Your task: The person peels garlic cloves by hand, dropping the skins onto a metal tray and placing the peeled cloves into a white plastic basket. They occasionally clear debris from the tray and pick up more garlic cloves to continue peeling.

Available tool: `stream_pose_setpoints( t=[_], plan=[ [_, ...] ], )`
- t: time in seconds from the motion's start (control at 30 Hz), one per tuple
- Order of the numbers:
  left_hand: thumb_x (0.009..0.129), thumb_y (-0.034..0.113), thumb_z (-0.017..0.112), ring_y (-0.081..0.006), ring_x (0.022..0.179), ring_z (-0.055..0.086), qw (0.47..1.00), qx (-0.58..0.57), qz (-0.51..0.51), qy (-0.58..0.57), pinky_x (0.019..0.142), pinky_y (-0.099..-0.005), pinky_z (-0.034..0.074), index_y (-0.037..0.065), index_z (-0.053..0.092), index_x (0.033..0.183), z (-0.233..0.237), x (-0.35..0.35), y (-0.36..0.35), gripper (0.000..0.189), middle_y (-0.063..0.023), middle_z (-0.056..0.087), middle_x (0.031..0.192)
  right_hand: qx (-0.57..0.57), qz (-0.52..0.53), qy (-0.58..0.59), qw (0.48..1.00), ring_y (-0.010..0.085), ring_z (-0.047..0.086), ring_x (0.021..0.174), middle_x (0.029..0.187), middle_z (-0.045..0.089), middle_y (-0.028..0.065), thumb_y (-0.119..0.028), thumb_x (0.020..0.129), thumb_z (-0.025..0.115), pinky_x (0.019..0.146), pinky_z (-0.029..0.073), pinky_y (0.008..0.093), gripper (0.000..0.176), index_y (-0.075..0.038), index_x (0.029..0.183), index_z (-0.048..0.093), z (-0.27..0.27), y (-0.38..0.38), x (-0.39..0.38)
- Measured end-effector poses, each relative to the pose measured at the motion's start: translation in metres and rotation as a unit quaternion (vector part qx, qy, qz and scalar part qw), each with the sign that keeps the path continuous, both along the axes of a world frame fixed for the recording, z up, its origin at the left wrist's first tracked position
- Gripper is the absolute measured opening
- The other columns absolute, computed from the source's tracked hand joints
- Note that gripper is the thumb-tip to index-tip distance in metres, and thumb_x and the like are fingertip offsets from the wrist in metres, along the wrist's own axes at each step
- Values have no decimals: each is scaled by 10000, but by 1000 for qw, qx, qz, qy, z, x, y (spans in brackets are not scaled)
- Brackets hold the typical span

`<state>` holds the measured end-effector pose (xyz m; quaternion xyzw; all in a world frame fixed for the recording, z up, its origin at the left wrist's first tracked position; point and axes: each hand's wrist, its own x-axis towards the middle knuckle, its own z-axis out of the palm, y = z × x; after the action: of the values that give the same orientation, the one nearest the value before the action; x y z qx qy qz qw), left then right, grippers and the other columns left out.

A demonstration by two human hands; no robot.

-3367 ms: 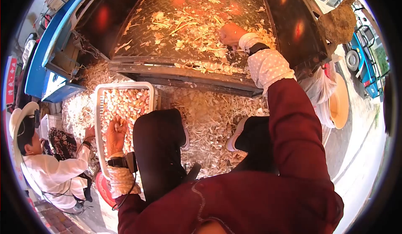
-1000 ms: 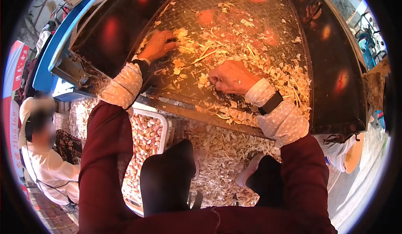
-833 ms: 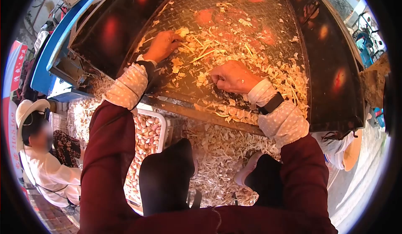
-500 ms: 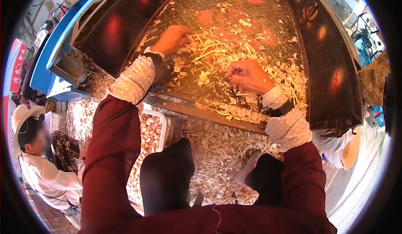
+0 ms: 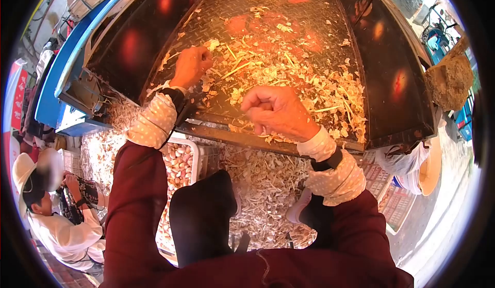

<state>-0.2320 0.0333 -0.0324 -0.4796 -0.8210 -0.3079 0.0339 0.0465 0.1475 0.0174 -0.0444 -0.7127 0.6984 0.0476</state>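
My left hand (image 5: pixel 192 67) is closed, fingers curled, above the left side of a dark metal truck bed (image 5: pixel 216 10). What it holds, if anything, is hidden. My right hand (image 5: pixel 281 112), also curled closed, hovers over the bed's near edge, and its fingertips hide whatever may be in them. Dry papery garlic skins (image 5: pixel 337 89) lie scattered across the bed, thickest at the right. A few pale stalks (image 5: pixel 236 70) lie among them, to the right of my left hand.
Below the bed's edge, a white crate (image 5: pixel 196 159) holds many garlic bulbs (image 5: pixel 175 167). Husks (image 5: pixel 263 200) cover the ground around my feet. A person in a hat (image 5: pixel 62 231) sits at the left. A white bucket (image 5: pixel 410 180) stands at the right.
My left hand has shifted left and slightly down, away from the stalks. My right hand has moved left and toward me, off the skins. The seated person's hands have risen.
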Motion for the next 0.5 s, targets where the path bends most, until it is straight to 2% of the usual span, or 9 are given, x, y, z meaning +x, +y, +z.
stream_pose_setpoints(
  t=[0.1, 0.17, 0.23, 0.3, 0.33, 0.37, 0.4, 0.43, 0.5],
  plan=[
    [756, 89, 637, -54, 594, 488, 989, 56, 79, -110, 533, -238, 390, 4, 680, 852, 51, 37, -43, 135, 6, 586, 648, 48, 98, 134, 985, 128, 608, 553, 707, 630, 37, -42, 827, 592, 510, 468, 240, 84, -12, 896, 628, -6, -72, -17],
    [795, 100, 629, -39, 591, 458, 964, 85, 127, -219, 532, -215, 372, -15, 698, 871, 72, 60, -91, 154, 36, 570, 643, 113, 59, 288, 949, 246, 634, 634, 698, 618, 85, -58, 800, 630, 592, 502, 318, 93, -6, 876, 635, -26, -127, -37],
    [797, 75, 622, -30, 594, 459, 970, 62, 124, -199, 534, -195, 359, -26, 696, 867, 68, 78, -156, 143, 36, 580, 658, 172, 193, 284, 923, 341, 623, 837, 826, 626, 133, -94, 800, 650, 741, 498, 385, 189, -18, 972, 632, -55, -161, -49],
    [774, 67, 637, -78, 616, 549, 954, -65, 163, -243, 574, -238, 430, -23, 699, 832, 53, 106, -223, 123, -40, 653, 710, 146, 186, 305, 923, 354, 608, 891, 876, 619, 154, -114, 793, 666, 783, 481, 415, 222, -20, 992, 631, -80, -175, -47],
    [736, 75, 670, -181, 643, 633, 978, -159, 102, -87, 629, -300, 487, 13, 717, 829, 33, 110, -261, 121, -102, 693, 773, 118, 180, 325, 921, 367, 592, 946, 927, 611, 175, -135, 786, 681, 826, 465, 444, 257, -23, 1011, 630, -87, -184, -49],
    [710, 95, 700, -267, 693, 660, 949, -252, 143, -123, 675, -343, 508, 54, 732, 841, 31, 128, -282, 141, -133, 693, 813, 147, 210, 324, 911, 372, 584, 978, 1047, 592, 182, -127, 795, 665, 829, 476, 435, 346, -11, 1112, 589, -88, -176, -51],
    [712, 105, 712, -275, 710, 666, 946, -281, 84, -138, 670, -343, 510, 69, 737, 848, 10, 129, -316, 143, -132, 697, 822, 186, 190, 311, 912, 363, 587, 992, 1089, 585, 181, -120, 799, 659, 859, 481, 427, 350, -19, 1125, 581, -92, -171, -51],
    [732, 103, 707, -273, 723, 670, 941, -297, 50, -156, 670, -339, 510, 52, 732, 847, 9, 137, -326, 128, -131, 699, 832, 225, 111, 333, 909, 358, 562, 1078, 1171, 565, 185, -135, 807, 665, 903, 480, 421, 364, -28, 1144, 578, -84, -159, -46],
    [768, 78, 680, -263, 710, 668, 969, -161, 152, -109, 673, -335, 510, 27, 720, 863, 8, 151, -307, 115, -131, 695, 801, 360, 43, 300, 883, 368, 395, 1313, 1395, 419, 199, -253, 809, 705, 1030, 418, 422, 536, -48, 1267, 517, -69, -137, -48]
  ],
)
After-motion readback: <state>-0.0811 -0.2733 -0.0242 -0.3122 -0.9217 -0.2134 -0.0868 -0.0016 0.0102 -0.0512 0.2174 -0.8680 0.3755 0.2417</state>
